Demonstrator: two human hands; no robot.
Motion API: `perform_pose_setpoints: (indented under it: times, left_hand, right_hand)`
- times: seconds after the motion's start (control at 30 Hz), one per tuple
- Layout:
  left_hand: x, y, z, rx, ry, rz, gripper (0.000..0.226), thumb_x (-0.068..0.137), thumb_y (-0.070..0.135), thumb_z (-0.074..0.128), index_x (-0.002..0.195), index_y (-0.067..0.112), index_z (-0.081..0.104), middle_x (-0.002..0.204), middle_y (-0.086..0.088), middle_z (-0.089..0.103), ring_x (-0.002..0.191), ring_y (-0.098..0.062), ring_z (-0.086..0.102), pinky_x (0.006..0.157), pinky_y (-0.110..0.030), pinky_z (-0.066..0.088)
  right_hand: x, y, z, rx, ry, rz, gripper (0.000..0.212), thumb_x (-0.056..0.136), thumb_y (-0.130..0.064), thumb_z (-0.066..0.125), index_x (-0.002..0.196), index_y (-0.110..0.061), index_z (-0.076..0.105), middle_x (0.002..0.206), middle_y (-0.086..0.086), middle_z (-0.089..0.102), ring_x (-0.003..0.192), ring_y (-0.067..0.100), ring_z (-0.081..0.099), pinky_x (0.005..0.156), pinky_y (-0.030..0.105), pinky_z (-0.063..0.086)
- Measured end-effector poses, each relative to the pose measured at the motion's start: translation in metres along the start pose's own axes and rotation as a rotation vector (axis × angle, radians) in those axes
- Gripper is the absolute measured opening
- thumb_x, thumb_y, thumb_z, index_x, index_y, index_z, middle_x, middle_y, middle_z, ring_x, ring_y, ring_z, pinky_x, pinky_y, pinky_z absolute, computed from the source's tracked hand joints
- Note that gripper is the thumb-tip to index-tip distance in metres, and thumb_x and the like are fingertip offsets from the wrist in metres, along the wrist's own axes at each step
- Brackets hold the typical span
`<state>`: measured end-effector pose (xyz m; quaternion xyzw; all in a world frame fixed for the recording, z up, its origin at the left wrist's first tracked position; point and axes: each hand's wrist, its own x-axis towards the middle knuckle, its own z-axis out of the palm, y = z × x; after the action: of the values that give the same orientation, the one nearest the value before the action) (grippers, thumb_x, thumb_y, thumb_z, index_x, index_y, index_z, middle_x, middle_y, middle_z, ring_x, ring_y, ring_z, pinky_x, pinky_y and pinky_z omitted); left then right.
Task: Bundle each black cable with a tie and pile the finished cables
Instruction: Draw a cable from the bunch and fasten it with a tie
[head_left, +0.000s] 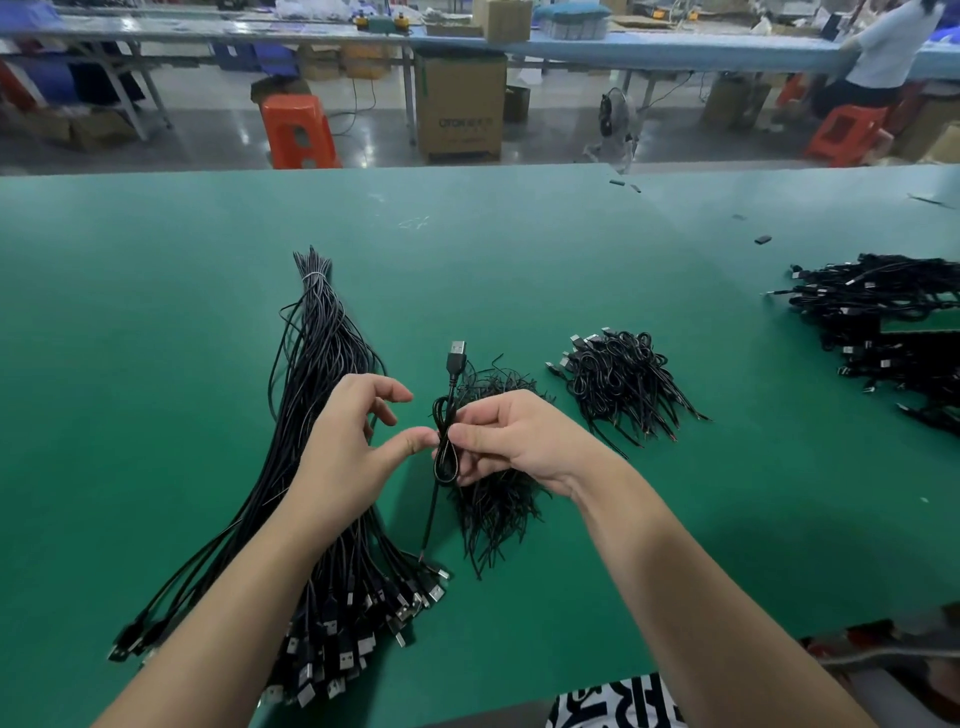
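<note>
The cable (447, 441) sits folded into a short loop at the centre of the frame, held above the green surface (156, 312), its long axis running near to far with the plug (456, 356) pointing toward the top of the frame and a loose tail hanging toward the viewer. The right hand (511, 441) pinches the loop at its middle; the left hand (353, 441) has its thumb against the loop with the other fingers loosely spread, gripping nothing firmly. To do this step well, the right-hand pinch should probably keep the strands tight together while the tie goes round the middle. Whether a tie is already on it cannot be told. Just beneath the hands lies a heap of ties (493, 499); left of centre, a long sheaf of unbundled cables (322, 364); farther right, a pile of finished cables (623, 379), and a bigger pile (883, 322) at the right edge.
</note>
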<state>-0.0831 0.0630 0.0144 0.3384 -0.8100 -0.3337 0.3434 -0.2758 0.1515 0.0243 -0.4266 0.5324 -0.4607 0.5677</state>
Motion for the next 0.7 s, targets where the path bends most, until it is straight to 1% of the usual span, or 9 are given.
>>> perform_pose_setpoints:
  times: [0.07, 0.1, 0.13, 0.2, 0.3, 0.37, 0.47, 0.63, 0.7]
  left_hand:
    - [0.005, -0.013, 0.006, 0.060, 0.002, 0.001, 0.033, 0.077, 0.057, 0.068, 0.100, 0.036, 0.055, 0.097, 0.015, 0.051, 0.085, -0.001, 0.054, 0.073, -0.011, 0.040]
    - [0.009, -0.022, 0.009, 0.131, 0.022, -0.007, 0.032, 0.083, 0.056, 0.064, 0.102, 0.031, 0.058, 0.099, 0.014, 0.052, 0.086, -0.003, 0.055, 0.078, -0.015, 0.042]
    - [0.012, -0.033, 0.012, 0.251, 0.052, -0.018, 0.030, 0.089, 0.051, 0.062, 0.104, 0.025, 0.061, 0.102, 0.009, 0.054, 0.089, -0.008, 0.056, 0.082, -0.025, 0.045]
    - [0.017, -0.058, 0.017, 0.568, 0.093, -0.064, 0.028, 0.095, 0.039, 0.060, 0.109, 0.015, 0.065, 0.110, -0.004, 0.058, 0.102, -0.026, 0.056, 0.089, -0.044, 0.043]
    - [0.015, -0.095, 0.022, 0.820, 0.014, -0.167, 0.039, 0.094, 0.033, 0.061, 0.125, 0.009, 0.061, 0.132, -0.016, 0.054, 0.127, -0.036, 0.045, 0.103, -0.052, 0.033]
    - [0.010, -0.113, 0.025, 0.850, -0.066, -0.217, 0.048, 0.095, 0.033, 0.059, 0.136, 0.009, 0.054, 0.147, -0.020, 0.044, 0.141, -0.036, 0.033, 0.113, -0.055, 0.024]
    - [0.007, -0.126, 0.030, 0.801, -0.099, -0.307, 0.053, 0.098, 0.037, 0.052, 0.145, 0.015, 0.045, 0.157, -0.016, 0.034, 0.150, -0.031, 0.019, 0.119, -0.053, 0.017]
    - [0.005, -0.128, 0.032, 0.750, -0.017, -0.297, 0.050, 0.093, 0.032, 0.058, 0.139, 0.015, 0.052, 0.152, -0.015, 0.042, 0.148, -0.029, 0.025, 0.117, -0.051, 0.024]
    - [0.004, -0.129, 0.032, 0.734, 0.013, -0.289, 0.048, 0.092, 0.030, 0.060, 0.137, 0.014, 0.055, 0.151, -0.015, 0.045, 0.147, -0.028, 0.028, 0.117, -0.051, 0.025]
  right_hand:
    - [-0.001, -0.003, -0.004, -0.008, 0.072, 0.036, 0.005, 0.093, -0.007, 0.070, 0.090, -0.009, 0.073, 0.067, 0.007, 0.068, 0.062, 0.015, 0.067, 0.065, 0.027, 0.060]
    - [-0.001, -0.006, -0.008, -0.046, 0.121, 0.056, 0.002, 0.092, -0.009, 0.072, 0.092, -0.011, 0.073, 0.067, 0.004, 0.069, 0.062, 0.013, 0.066, 0.064, 0.026, 0.060]
    - [0.000, -0.008, -0.015, -0.120, 0.180, 0.081, 0.003, 0.091, -0.013, 0.074, 0.094, -0.013, 0.074, 0.070, 0.002, 0.071, 0.063, 0.011, 0.066, 0.064, 0.025, 0.060]
    - [0.002, -0.015, -0.033, -0.372, 0.316, 0.138, 0.011, 0.090, -0.025, 0.075, 0.097, -0.017, 0.075, 0.074, 0.000, 0.073, 0.062, 0.009, 0.064, 0.064, 0.024, 0.059]
    - [0.008, -0.030, -0.068, -0.867, 0.496, 0.236, 0.025, 0.089, -0.045, 0.071, 0.087, -0.021, 0.075, 0.060, -0.006, 0.063, 0.052, 0.013, 0.057, 0.058, 0.025, 0.052]
    - [0.016, -0.040, -0.093, -1.093, 0.584, 0.322, 0.035, 0.087, -0.047, 0.069, 0.074, -0.015, 0.070, 0.064, -0.001, 0.054, 0.057, 0.021, 0.054, 0.057, 0.024, 0.044]
    - [0.030, -0.050, -0.126, -1.244, 0.672, 0.455, 0.039, 0.085, -0.043, 0.070, 0.065, -0.014, 0.053, 0.064, 0.000, 0.054, 0.058, 0.021, 0.051, 0.054, 0.024, 0.038]
    - [0.053, -0.051, -0.164, -1.348, 0.740, 0.576, 0.029, 0.085, -0.035, 0.070, 0.073, -0.015, 0.054, 0.072, 0.000, 0.056, 0.066, 0.019, 0.054, 0.056, 0.025, 0.034]
    - [0.062, -0.045, -0.172, -1.381, 0.737, 0.594, 0.023, 0.085, -0.030, 0.068, 0.074, -0.016, 0.054, 0.074, 0.000, 0.056, 0.064, 0.018, 0.052, 0.055, 0.024, 0.032]
